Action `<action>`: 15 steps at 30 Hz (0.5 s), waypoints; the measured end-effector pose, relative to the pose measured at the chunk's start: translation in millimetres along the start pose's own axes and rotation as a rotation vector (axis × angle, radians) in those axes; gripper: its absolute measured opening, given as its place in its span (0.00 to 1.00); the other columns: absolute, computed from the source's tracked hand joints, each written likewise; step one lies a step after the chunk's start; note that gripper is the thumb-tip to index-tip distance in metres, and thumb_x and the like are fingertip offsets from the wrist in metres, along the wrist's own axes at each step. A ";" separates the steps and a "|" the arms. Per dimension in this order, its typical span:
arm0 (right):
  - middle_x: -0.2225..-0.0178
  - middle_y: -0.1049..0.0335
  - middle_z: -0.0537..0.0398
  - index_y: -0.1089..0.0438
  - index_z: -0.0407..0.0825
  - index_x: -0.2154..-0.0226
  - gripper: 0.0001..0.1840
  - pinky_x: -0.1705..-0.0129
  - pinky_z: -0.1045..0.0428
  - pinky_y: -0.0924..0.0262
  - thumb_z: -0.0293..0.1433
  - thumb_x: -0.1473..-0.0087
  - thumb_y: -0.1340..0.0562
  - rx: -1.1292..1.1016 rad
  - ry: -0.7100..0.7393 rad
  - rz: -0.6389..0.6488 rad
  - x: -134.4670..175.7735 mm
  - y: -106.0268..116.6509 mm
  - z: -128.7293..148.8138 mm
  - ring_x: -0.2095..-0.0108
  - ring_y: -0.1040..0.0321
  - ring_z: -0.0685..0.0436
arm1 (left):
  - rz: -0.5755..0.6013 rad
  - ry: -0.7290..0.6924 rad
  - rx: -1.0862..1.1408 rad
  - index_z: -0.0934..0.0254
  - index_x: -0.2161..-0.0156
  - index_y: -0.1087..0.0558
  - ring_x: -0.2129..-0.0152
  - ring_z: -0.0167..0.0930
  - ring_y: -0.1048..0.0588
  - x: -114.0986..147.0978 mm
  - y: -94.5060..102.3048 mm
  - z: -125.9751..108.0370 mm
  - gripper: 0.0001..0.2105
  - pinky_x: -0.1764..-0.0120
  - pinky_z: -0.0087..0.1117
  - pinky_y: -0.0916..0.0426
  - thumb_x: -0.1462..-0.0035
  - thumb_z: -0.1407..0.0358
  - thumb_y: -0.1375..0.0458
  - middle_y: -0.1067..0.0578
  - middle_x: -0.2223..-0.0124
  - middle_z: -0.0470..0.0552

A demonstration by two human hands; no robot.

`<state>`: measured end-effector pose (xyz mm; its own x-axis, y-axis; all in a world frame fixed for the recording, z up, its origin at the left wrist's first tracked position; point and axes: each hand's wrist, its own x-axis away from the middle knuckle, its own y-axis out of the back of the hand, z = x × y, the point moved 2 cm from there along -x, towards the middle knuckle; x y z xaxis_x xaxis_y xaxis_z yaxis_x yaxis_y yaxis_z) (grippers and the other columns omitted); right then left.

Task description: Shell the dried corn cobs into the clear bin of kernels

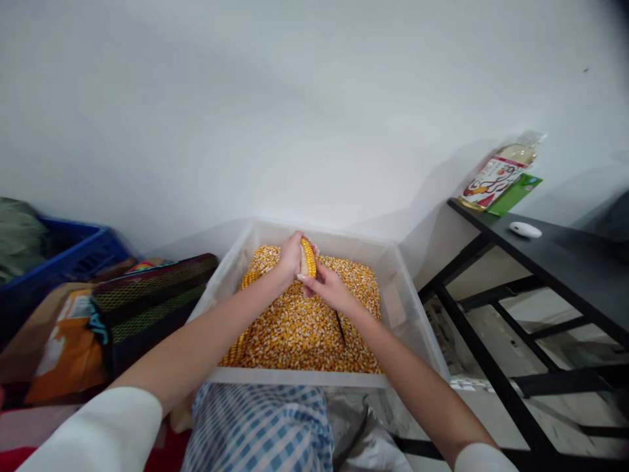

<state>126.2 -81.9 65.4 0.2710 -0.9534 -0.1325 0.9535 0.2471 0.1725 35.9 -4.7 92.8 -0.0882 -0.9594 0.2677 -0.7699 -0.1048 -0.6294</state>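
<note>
Over a plastic bin, my left hand (291, 254) grips the upper end of a corn cob (308, 257). My right hand (328, 286) is closed around the cob's lower end, with its thumb laid across it. A pale strip without kernels runs along the cob's side, while yellow kernels cover the rest. Loose corn kernels (295, 341) fill much of the translucent bin (413, 314). Several whole cobs (236, 351) lie along the bin's left side. A thin dark tool (340, 328) sticks out below my right hand among the kernels; its upper part is hidden.
To the right stands a black table (580, 262) holding a bottle (501, 174), a green carton (515, 195) and a small white object (525, 229). A blue crate (88, 249) and a dark mesh bag (157, 301) lie left. Checked cloth (260, 426) is below the bin.
</note>
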 end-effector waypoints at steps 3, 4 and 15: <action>0.75 0.35 0.60 0.37 0.48 0.51 0.29 0.73 0.53 0.37 0.46 0.52 0.38 0.056 -0.020 -0.032 -1.8 0.4 1.8 0.79 0.37 0.52 | -0.016 -0.032 -0.043 0.64 0.76 0.37 0.88 0.26 0.33 -1.9 0.7 -0.4 0.08 0.82 0.25 0.36 0.48 0.65 0.49 0.34 0.85 0.46; 0.74 0.34 0.59 0.37 0.48 0.51 0.29 0.72 0.53 0.36 0.46 0.52 0.39 0.049 -0.031 -0.025 -2.4 1.7 3.4 0.78 0.37 0.52 | -0.011 -0.016 -0.038 0.64 0.77 0.37 0.89 0.26 0.33 -3.1 0.8 -1.6 0.08 0.82 0.25 0.36 0.48 0.65 0.49 0.33 0.85 0.46; 0.70 0.31 0.56 0.36 0.50 0.53 0.29 0.66 0.50 0.32 0.47 0.55 0.37 -0.078 -0.126 0.011 -0.3 1.5 -0.4 0.74 0.33 0.50 | 0.041 -0.010 -0.047 0.63 0.77 0.38 0.89 0.26 0.34 8.5 -4.2 -2.3 0.08 0.83 0.25 0.38 0.50 0.65 0.47 0.35 0.86 0.44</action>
<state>127.6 -81.1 65.3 0.2671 -0.9636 -0.0069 0.9594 0.2652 0.0962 37.0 -11.8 99.4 -0.1141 -0.9653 0.2349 -0.7946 -0.0533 -0.6048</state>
